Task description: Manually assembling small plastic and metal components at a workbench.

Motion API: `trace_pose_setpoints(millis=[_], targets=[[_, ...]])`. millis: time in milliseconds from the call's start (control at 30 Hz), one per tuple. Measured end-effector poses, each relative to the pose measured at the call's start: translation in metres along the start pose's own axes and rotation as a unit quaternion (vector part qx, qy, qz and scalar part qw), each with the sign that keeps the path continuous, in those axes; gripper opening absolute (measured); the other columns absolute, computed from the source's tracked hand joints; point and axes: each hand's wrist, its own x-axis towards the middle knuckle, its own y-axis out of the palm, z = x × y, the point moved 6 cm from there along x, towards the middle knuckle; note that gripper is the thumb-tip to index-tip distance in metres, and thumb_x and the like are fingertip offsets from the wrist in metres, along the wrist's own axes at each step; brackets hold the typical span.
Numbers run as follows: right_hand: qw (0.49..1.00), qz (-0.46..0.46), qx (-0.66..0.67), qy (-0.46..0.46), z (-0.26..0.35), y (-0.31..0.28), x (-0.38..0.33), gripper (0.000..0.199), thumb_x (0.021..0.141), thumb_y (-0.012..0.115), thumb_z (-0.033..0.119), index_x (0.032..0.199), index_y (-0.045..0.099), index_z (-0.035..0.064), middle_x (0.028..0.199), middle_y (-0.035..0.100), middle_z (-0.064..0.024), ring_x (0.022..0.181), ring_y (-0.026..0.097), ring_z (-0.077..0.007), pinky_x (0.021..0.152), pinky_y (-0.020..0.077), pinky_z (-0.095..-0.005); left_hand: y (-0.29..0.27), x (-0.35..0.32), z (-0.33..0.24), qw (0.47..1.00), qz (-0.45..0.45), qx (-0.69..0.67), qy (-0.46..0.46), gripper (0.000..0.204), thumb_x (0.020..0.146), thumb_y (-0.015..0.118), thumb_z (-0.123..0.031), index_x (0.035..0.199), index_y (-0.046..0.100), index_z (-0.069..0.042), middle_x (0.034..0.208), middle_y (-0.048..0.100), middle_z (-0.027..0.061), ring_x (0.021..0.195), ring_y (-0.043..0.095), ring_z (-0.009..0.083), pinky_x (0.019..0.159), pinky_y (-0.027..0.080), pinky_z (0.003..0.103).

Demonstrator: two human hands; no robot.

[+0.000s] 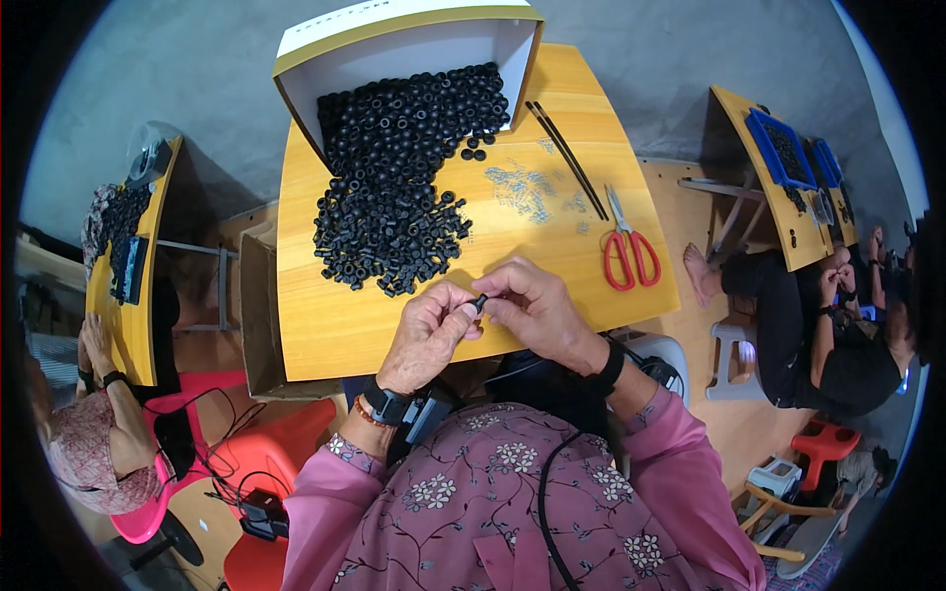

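Close together over the near edge of the wooden table [552, 281], my two hands pinch one small black part [480, 301]. My left hand [426, 330] grips its left end between thumb and fingers. From the other side, my right hand [544, 310] has its thumb and forefinger closed at the same part; its far end is hidden by the fingertips. Just beyond my left hand spreads a pile of small black tube-like pieces [389, 231]. It runs up to rounder black pieces with holes [419, 113] spilling from a tipped box [305, 94].
Right of the pile lie scattered tiny silvery pieces [522, 190], two thin dark rods [570, 163] and red-handled scissors [621, 246]. A cardboard box [261, 315] stands at the table's left side. Other people sit at a left table [138, 295] and a right table [749, 177].
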Motion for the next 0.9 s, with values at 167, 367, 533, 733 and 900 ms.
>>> trace_pose_setpoints(millis=[167,367,533,733,900], targets=[[0.999,0.033,-0.004,0.002,0.001,-0.001,0.003,0.021,0.086,0.070,-0.004,0.106,0.068,0.0022,0.087,0.059,-0.0056,0.079,0.060,-0.0138,0.070,0.0497,-0.0268,0.000,0.000,-0.002,1.000,0.008,-0.012,0.000,0.010,0.102,0.055,-0.009,0.103,0.059,0.000,0.093,0.063,0.0026,0.081,0.063,0.0091,0.078,0.054,0.025],[0.988,0.023,0.113,0.100,-0.008,0.000,0.001,0.016,0.091,0.066,-0.002,0.107,0.068,-0.0012,0.092,0.066,-0.0051,0.080,0.065,-0.0105,0.071,0.0530,-0.0245,-0.003,0.000,0.000,1.000,0.016,-0.021,0.003,0.016,0.103,0.057,-0.016,0.106,0.059,-0.001,0.096,0.065,0.0044,0.083,0.064,0.0107,0.081,0.055,0.027],[0.981,0.032,0.135,0.137,-0.007,-0.001,0.002,0.016,0.093,0.065,0.000,0.109,0.067,-0.0031,0.091,0.070,-0.0054,0.079,0.066,-0.0095,0.071,0.0543,-0.0235,-0.004,0.001,0.003,0.999,0.013,-0.037,0.007,0.015,0.103,0.057,-0.016,0.106,0.058,-0.001,0.097,0.066,0.0053,0.083,0.064,0.0114,0.081,0.056,0.029],[0.977,0.047,0.146,0.147,-0.011,-0.003,0.005,0.017,0.095,0.064,0.003,0.111,0.067,-0.0035,0.089,0.070,-0.0053,0.076,0.067,-0.0093,0.069,0.0550,-0.0236,-0.008,-0.001,0.006,0.998,-0.005,-0.064,-0.002,0.014,0.103,0.056,-0.014,0.106,0.058,-0.001,0.095,0.066,0.0069,0.084,0.065,0.0127,0.081,0.058,0.031],[0.966,0.077,0.177,0.172,-0.012,-0.005,0.011,0.018,0.096,0.065,0.005,0.112,0.066,-0.0035,0.089,0.069,-0.0063,0.076,0.068,-0.0114,0.071,0.0568,-0.0249,-0.009,-0.002,0.005,0.996,-0.007,-0.091,0.009,0.012,0.103,0.054,-0.011,0.105,0.058,0.001,0.093,0.066,0.0060,0.083,0.066,0.0125,0.080,0.057,0.028]])
